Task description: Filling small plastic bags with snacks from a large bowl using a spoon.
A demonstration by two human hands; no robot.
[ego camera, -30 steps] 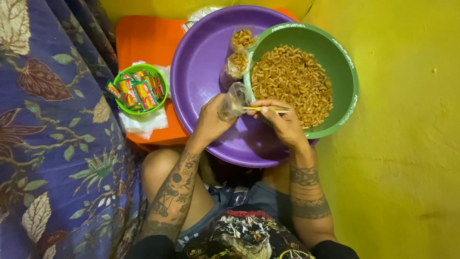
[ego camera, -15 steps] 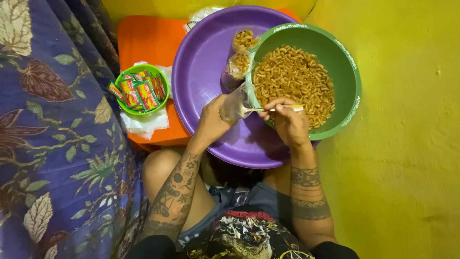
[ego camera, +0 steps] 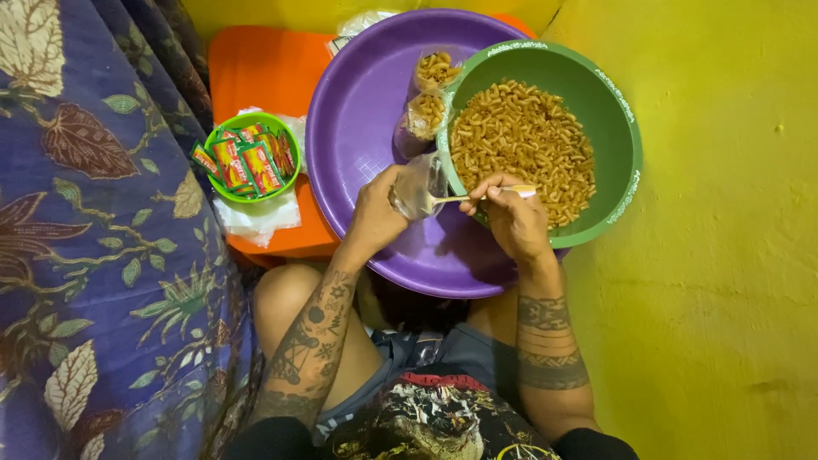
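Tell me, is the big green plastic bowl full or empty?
Mostly full: the big green plastic bowl holds a heap of orange-brown macaroni snacks covering its bottom.

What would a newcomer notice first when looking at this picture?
Most striking is the big green bowl heaped with fried macaroni, resting in the right side of a wide purple basin. In front of it, the left hand holds a small clear plastic bag while the right hand points a spoon into its mouth. To the left, a small green bowl of red sachets stands on an orange surface.
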